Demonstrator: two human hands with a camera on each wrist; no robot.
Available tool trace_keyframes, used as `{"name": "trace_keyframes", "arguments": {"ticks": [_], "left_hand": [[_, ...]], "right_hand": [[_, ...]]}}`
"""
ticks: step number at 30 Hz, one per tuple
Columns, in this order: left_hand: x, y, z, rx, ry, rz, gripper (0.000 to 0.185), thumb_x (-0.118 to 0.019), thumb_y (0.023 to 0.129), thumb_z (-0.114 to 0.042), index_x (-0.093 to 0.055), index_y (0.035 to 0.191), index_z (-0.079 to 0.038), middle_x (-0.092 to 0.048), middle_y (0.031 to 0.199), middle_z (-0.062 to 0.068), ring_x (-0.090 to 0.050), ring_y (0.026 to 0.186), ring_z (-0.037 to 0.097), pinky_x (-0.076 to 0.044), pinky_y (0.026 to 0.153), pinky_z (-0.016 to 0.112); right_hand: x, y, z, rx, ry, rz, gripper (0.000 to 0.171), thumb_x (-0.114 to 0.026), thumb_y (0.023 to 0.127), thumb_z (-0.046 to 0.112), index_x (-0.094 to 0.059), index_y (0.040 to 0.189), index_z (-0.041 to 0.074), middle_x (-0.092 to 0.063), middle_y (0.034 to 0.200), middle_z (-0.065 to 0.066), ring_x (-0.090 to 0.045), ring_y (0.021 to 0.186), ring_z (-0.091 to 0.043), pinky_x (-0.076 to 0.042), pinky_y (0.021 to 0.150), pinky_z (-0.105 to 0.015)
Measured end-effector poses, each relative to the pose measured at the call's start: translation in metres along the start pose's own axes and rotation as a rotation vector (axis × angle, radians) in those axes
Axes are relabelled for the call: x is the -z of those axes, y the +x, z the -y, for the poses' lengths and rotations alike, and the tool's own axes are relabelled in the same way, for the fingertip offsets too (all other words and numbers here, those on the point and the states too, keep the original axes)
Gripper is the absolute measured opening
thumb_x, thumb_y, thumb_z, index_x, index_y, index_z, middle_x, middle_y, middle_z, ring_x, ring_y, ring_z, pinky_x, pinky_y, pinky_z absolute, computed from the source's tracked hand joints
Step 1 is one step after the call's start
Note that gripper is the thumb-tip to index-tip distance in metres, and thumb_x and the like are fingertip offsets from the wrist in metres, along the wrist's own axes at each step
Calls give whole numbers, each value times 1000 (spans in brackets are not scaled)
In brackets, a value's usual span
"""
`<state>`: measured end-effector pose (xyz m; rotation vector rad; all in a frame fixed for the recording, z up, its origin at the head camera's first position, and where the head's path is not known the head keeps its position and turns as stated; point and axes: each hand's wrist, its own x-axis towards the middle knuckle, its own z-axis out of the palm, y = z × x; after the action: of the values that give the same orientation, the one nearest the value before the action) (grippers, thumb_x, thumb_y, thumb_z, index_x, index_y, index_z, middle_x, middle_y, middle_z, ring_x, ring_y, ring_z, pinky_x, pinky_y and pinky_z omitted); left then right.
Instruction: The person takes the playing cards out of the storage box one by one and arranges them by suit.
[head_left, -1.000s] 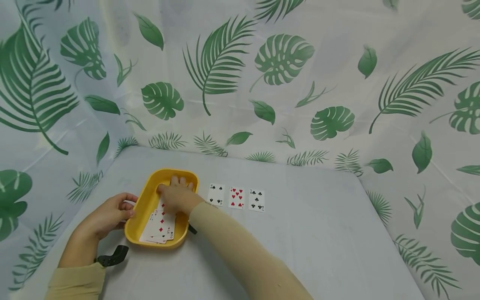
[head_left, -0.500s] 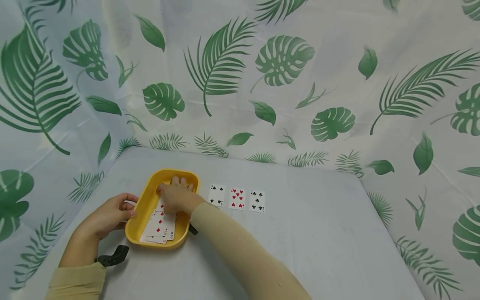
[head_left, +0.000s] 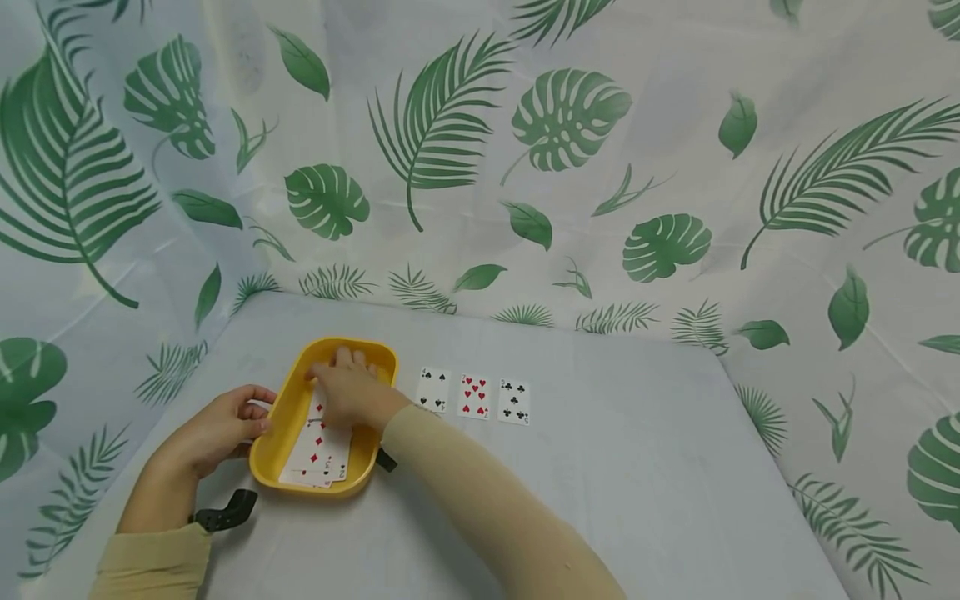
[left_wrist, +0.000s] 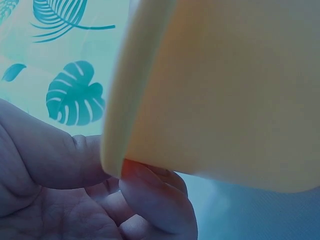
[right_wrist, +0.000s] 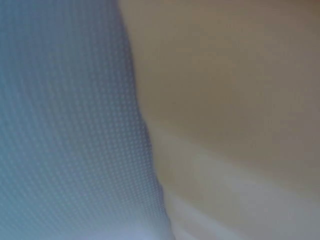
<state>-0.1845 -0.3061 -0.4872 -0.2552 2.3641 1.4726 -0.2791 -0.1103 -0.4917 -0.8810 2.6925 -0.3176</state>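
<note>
My right hand (head_left: pixel 348 393) fills the far end of the yellow tray (head_left: pixel 283 412), over the loose cards (head_left: pixel 321 454); my left hand (head_left: pixel 217 429) blocks its left rim. Three cards (head_left: pixel 474 396) lie just right. Bare table (head_left: pixel 637 467) stretches open toward the frame's lower right.

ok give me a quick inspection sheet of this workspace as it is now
surface: pale grey table, smooth cloth.
job's things: yellow tray at the left with a loose pile of cards face up inside; row of three cards face up on the table to the tray's right.
clutter: nothing seen.
grips: left hand holds the tray's left rim, fingers curled under the edge in the left wrist view; right hand lies on the cards in the tray, whether it pinches one cannot be told.
cables: nothing seen; black wrist strap by the left sleeve.
surroundings: leaf-print curtain behind and at both sides.
</note>
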Motion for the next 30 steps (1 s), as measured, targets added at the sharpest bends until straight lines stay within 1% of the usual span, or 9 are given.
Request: {"name": "trace_keyframes", "arguments": {"ticks": [3,8,14,17,20,24,30], "left_hand": [[0,1,1,-4,-2,1,46,-57,106,-1,-38,148,8,-63,104,13,-62,86,22,-59,71,33],[0,2,1,-4,-4,7,46,-56,107,-2,-37,148,8,-62,103,13,-62,85,22,-59,71,33],[0,2,1,-6,5,9,46,-57,107,-2,-38,147,7,-62,104,14,-62,86,23,-60,72,33],[0,1,0,2,7,6,46,-57,106,-2,-38,147,7,-62,105,14,-63,87,23,-60,74,34],[1,0,-1,-1,8,8,46,-57,106,-2,-38,147,7,-62,105,15,-63,88,24,-61,75,34],[0,0,-1,1,5,9,47,-57,106,-2,-38,148,7,-62,105,15,-63,88,24,-61,76,34],[0,0,-1,14,12,1,46,-57,106,-2,-38,148,7,-61,104,13,-62,88,23,-61,75,33]], "right_hand": [[1,-1,0,18,3,-19,68,-89,86,31,-56,143,46,-46,136,5,-36,122,-17,-37,110,-34],[5,-3,1,48,18,-45,71,-91,84,41,-56,146,44,-47,144,5,-38,127,-16,-41,112,-31],[15,-16,2,99,38,-20,73,-91,83,48,-55,147,44,-47,147,6,-39,127,-15,-44,107,-29],[17,-21,3,109,41,-10,74,-90,83,52,-55,148,44,-46,151,5,-40,131,-15,-45,111,-30],[19,-26,3,118,53,-5,74,-90,85,47,-54,149,45,-45,154,5,-40,134,-15,-45,114,-30],[22,-34,2,132,74,4,74,-91,86,37,-54,150,44,-44,156,5,-40,136,-15,-46,114,-29],[23,-47,-3,145,104,2,76,-90,87,30,-54,153,40,-44,158,4,-41,140,-17,-47,115,-31]]}}
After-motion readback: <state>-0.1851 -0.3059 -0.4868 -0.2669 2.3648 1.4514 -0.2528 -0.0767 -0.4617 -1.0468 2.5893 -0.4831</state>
